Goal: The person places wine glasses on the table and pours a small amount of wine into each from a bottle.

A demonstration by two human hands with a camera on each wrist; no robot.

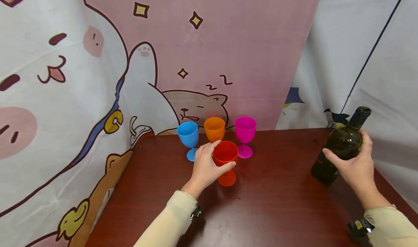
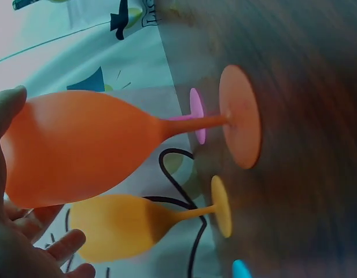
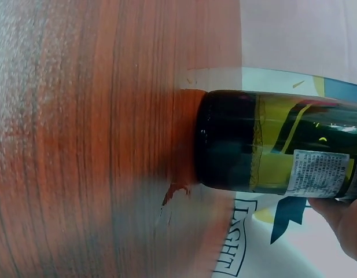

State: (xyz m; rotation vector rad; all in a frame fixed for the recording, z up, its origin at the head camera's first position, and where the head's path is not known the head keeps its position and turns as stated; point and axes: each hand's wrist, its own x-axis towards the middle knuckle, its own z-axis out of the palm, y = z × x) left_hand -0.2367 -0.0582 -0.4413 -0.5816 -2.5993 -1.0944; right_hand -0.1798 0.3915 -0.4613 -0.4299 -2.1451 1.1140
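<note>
My left hand [image 1: 207, 169] holds a red plastic goblet [image 1: 226, 154] by its bowl, thumb on the near side and fingers on the far side. In the left wrist view this goblet [image 2: 85, 145] looks orange-red, and its stem and round foot show fully. At the right, my right hand [image 1: 358, 172] grips a dark green glass wine bottle [image 1: 343, 143] round its body. The bottle's neck leans to the right, its mouth uncapped. A white printed label [image 3: 318, 174] shows in the right wrist view. Whether the bottle's base touches the table I cannot tell.
Behind the red goblet stand a blue goblet [image 1: 188, 134], an orange goblet [image 1: 214, 128] and a magenta goblet [image 1: 245, 130]. All are on a dark reddish wooden table [image 1: 271, 199]. A cartoon-printed cloth [image 1: 248, 51] hangs along the table's back and sides.
</note>
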